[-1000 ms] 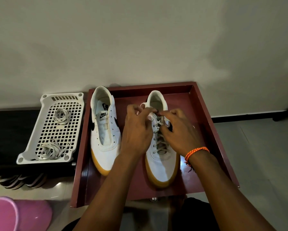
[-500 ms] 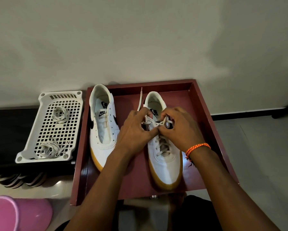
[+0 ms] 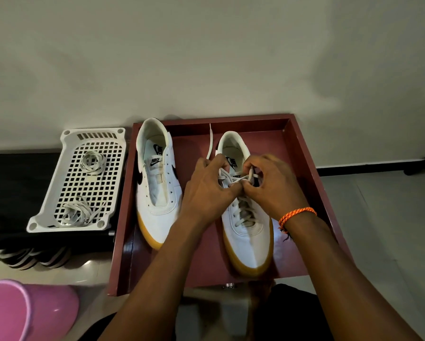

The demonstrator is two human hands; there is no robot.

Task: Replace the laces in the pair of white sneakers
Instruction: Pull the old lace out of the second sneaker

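Note:
Two white sneakers with gum soles stand toe-toward-me in a dark red tray (image 3: 307,153). The left sneaker (image 3: 157,188) has bare eyelets and no lace. The right sneaker (image 3: 248,230) carries a white lace (image 3: 241,210) threaded up its eyelets. Over its top eyelets, my left hand (image 3: 206,190) and my right hand (image 3: 273,188) each pinch the lace, fingertips meeting. One free lace end (image 3: 210,141) rises toward the tray's back wall. Just which strand each hand has is hidden by the fingers.
A white perforated plastic basket (image 3: 66,193) left of the tray holds two coiled laces (image 3: 93,161). It sits on a black surface (image 3: 14,188). A pink tub (image 3: 21,313) is at the bottom left. A wall rises right behind the tray.
Both hands stayed at the right sneaker's top eyelets and drew together. A free lace end now sticks up behind my left hand; it was hidden one second ago.

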